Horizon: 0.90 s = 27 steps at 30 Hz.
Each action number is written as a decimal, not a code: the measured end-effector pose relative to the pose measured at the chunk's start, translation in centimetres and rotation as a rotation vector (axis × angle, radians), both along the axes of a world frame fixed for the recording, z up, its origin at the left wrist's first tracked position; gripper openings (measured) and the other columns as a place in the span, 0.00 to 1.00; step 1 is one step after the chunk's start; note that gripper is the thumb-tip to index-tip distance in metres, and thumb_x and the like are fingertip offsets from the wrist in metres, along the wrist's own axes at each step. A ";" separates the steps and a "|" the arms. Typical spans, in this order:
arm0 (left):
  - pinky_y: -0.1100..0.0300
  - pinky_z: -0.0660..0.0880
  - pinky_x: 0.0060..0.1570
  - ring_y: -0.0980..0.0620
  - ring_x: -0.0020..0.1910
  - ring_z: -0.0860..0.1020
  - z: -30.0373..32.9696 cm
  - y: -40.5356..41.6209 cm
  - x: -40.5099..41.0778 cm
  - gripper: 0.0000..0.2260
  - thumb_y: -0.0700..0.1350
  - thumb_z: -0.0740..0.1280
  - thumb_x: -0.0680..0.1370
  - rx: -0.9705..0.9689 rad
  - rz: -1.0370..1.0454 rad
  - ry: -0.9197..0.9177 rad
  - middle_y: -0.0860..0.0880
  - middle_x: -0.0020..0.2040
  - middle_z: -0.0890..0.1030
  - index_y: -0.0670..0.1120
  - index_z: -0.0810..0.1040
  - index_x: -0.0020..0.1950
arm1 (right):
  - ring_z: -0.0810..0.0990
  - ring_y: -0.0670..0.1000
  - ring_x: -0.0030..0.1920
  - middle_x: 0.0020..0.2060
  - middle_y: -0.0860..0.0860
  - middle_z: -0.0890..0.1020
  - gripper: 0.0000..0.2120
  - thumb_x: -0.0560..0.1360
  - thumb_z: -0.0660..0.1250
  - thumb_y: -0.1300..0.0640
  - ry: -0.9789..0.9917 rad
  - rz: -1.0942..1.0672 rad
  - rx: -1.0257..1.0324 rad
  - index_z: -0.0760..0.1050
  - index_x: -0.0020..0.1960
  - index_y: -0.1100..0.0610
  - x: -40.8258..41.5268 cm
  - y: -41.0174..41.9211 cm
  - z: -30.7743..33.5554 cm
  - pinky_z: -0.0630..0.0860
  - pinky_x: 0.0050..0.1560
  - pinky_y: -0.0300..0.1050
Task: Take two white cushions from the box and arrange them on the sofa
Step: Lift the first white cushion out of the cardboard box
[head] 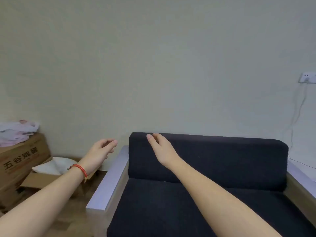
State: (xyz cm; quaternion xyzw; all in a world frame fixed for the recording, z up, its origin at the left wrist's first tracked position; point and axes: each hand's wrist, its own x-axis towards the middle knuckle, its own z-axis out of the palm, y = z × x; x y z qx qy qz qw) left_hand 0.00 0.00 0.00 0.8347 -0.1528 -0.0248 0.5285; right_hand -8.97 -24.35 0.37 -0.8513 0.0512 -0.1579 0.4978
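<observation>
- Neither white cushion is on the sofa (205, 168) yet; its dark seat and backrest lie bare, so I judge the task barely begun.
- One white cushion (51, 165) sits in the open cardboard box (36, 181) on the floor, left of the sofa's pale armrest (109, 180); a second cushion is not visible.
- Both hands are empty: the left hand (100, 151), a red bracelet (80, 170) at its wrist, hovers with fingers loosely curled; the right hand (161, 147) is stretched flat before the backrest.
- Left to do: both pickups and both placements.
- Stacked printed cartons (20, 161) with pale bags (15, 131) on top stand by a plain wall (153, 57); a socket (307, 77) with a trailing cable is at right; the floor (71, 218) is wood.
</observation>
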 end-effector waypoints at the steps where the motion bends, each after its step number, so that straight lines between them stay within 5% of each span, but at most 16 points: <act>1: 0.44 0.74 0.72 0.45 0.68 0.80 -0.3 1.0 0.3 0.22 0.58 0.65 0.86 -0.009 0.017 0.010 0.47 0.68 0.81 0.47 0.77 0.75 | 0.65 0.51 0.82 0.83 0.51 0.68 0.38 0.84 0.56 0.32 0.003 0.016 0.015 0.63 0.85 0.57 0.8 0.9 -0.3 0.63 0.80 0.49; 10: 0.56 0.76 0.50 0.51 0.60 0.82 -2.6 13.5 6.4 0.15 0.53 0.66 0.86 -0.058 0.107 0.086 0.45 0.64 0.83 0.47 0.79 0.70 | 0.65 0.51 0.82 0.83 0.51 0.68 0.38 0.84 0.57 0.33 0.020 0.098 0.028 0.62 0.85 0.56 9.4 12.2 -2.9 0.63 0.81 0.52; 17: 0.45 0.79 0.64 0.51 0.61 0.82 -3.3 23.4 13.4 0.19 0.55 0.65 0.86 -0.057 0.154 0.078 0.48 0.64 0.84 0.45 0.79 0.73 | 0.67 0.52 0.81 0.82 0.53 0.69 0.36 0.85 0.58 0.34 0.048 0.155 0.046 0.63 0.85 0.56 17.9 22.3 -3.9 0.64 0.80 0.50; 22: 0.55 0.78 0.49 0.51 0.62 0.82 -3.9 29.3 18.5 0.19 0.55 0.65 0.86 -0.065 0.176 0.090 0.46 0.66 0.83 0.44 0.80 0.71 | 0.65 0.53 0.82 0.83 0.53 0.67 0.37 0.86 0.57 0.36 0.085 0.191 0.065 0.60 0.86 0.57 23.9 28.6 -4.8 0.62 0.79 0.48; 27: 0.56 0.78 0.47 0.47 0.64 0.82 -5.1 33.9 24.5 0.20 0.54 0.65 0.87 -0.069 0.209 0.106 0.44 0.67 0.82 0.43 0.78 0.73 | 0.66 0.54 0.82 0.83 0.54 0.67 0.37 0.86 0.58 0.36 0.118 0.224 0.061 0.61 0.85 0.58 30.4 33.3 -6.2 0.62 0.79 0.48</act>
